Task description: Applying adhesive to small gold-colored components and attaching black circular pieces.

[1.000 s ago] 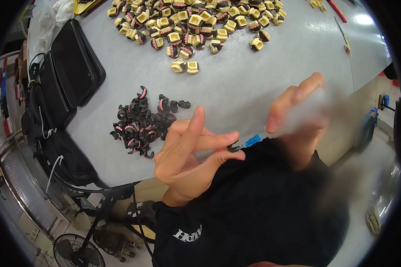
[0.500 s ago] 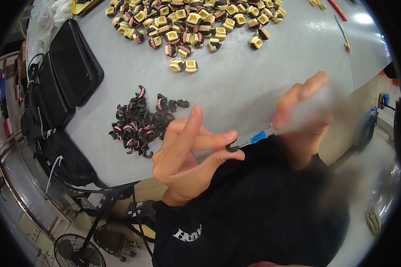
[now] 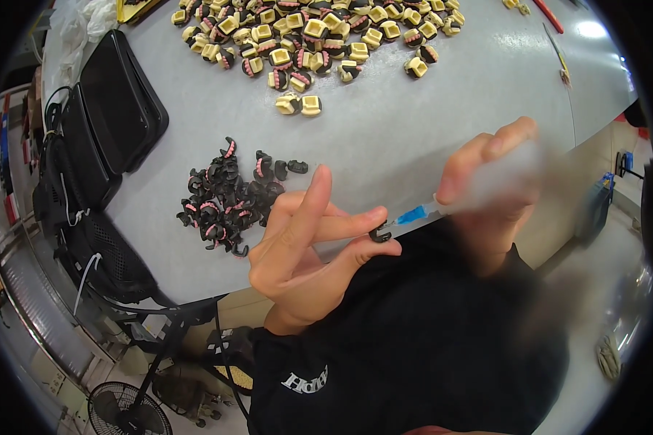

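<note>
My left hand [image 3: 301,254] pinches a small black curved piece [image 3: 379,235] between thumb and fingertips, with the index finger raised. My right hand [image 3: 486,181] is closed round a whitish, translucent dispensing bottle [image 3: 497,177] that has a blue needle tip [image 3: 412,215]. The thin end of the needle meets or nearly meets the upper part of the black piece. A blurry patch veils much of the bottle and right hand. Just beyond my left hand lies a pile of black curved pieces [image 3: 225,196], many with pink toothed edges.
Many cream-coloured parts with black and pink pieces [image 3: 315,32] cover the far part of the grey table [image 3: 384,123]. Black trays or cases [image 3: 127,101] stand at the left edge. A red pen-like tool [image 3: 549,16] and a thin pointed tool [image 3: 559,54] lie far right.
The needle tip has shifted slightly up and left, from the middle of the black piece to its upper end. The left-hand pinch has barely moved.
</note>
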